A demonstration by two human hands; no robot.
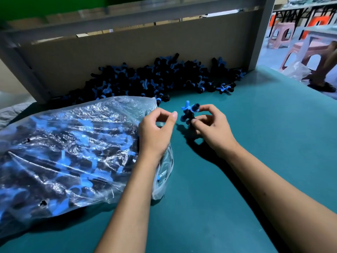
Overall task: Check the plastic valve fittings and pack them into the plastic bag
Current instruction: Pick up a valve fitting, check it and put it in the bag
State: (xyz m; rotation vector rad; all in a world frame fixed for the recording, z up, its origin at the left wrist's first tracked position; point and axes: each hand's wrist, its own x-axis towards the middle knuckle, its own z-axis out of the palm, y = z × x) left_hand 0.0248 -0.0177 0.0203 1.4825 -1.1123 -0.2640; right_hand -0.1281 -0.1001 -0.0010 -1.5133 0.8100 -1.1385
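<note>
A teal counter (255, 143) runs ahead, with a cardboard sheet (127, 57) upright at its far edge behind a grey metal frame (262, 31). Off right stand pink plastic stools (280, 33), a crumpled clear bag (296, 71), and someone's dark shoe (322, 86).

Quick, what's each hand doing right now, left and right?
Left hand: fingers curled, holding nothing visible, beside the plastic bag.
Right hand: pinching black-and-blue valve fittings above the table.
</note>
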